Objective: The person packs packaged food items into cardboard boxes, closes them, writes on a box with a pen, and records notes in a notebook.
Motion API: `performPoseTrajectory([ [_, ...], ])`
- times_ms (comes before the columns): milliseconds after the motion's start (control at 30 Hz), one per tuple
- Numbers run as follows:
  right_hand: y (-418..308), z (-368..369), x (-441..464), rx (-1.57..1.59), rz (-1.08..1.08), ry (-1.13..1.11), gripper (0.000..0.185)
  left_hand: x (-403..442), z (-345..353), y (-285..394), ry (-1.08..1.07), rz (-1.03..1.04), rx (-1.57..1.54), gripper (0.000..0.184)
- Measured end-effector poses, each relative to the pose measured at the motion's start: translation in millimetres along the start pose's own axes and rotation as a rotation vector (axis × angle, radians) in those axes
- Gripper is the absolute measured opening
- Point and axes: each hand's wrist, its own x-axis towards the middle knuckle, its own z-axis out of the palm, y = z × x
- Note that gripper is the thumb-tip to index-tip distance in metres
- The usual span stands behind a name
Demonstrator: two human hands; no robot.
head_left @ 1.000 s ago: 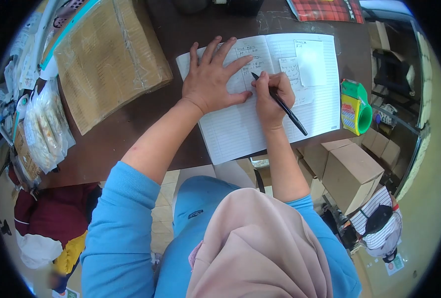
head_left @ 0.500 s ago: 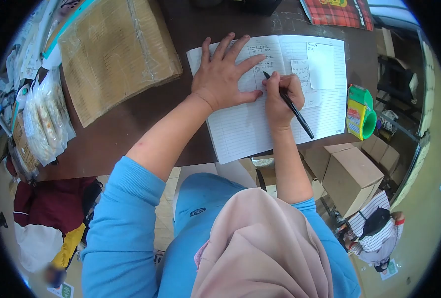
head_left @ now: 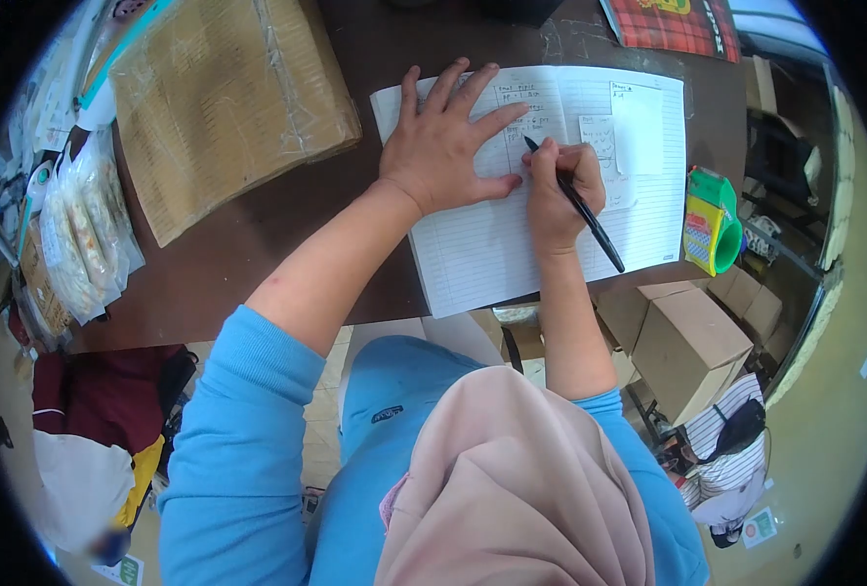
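Note:
An open lined notebook (head_left: 482, 259) lies on the dark table, with handwriting on its left page. My left hand (head_left: 438, 146) rests flat on that page, fingers spread. My right hand (head_left: 562, 195) grips a black pen (head_left: 595, 230), its tip on or just above the page by the written lines; contact is too small to tell. On the right page lie small paper slips (head_left: 639, 137) with writing on them.
A large cardboard box (head_left: 228, 107) stands left of the notebook, and plastic-wrapped packs (head_left: 87, 230) lie beyond it. A green and yellow tape dispenser (head_left: 712, 223) sits at the right edge. Cartons (head_left: 692, 337) and another person (head_left: 731, 439) are at lower right.
My right hand and the pen have shifted slightly right along the page, and a little more writing shows near the tip. My left hand stays spread on the page.

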Motion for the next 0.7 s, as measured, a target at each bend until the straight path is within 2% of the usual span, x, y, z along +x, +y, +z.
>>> performPoseTrajectory([
  [400, 0.1, -2.8, 6.1, -0.111, -0.122, -0.033, 0.024, 3.4, -2.0, 1.8, -0.015, -0.008, -0.018, 0.072],
  [700, 0.7, -1.8, 4.6, -0.028, -0.035, 0.003, 0.027, 3.7, -1.6, 1.6, -0.019, -0.012, -0.017, 0.073],
])
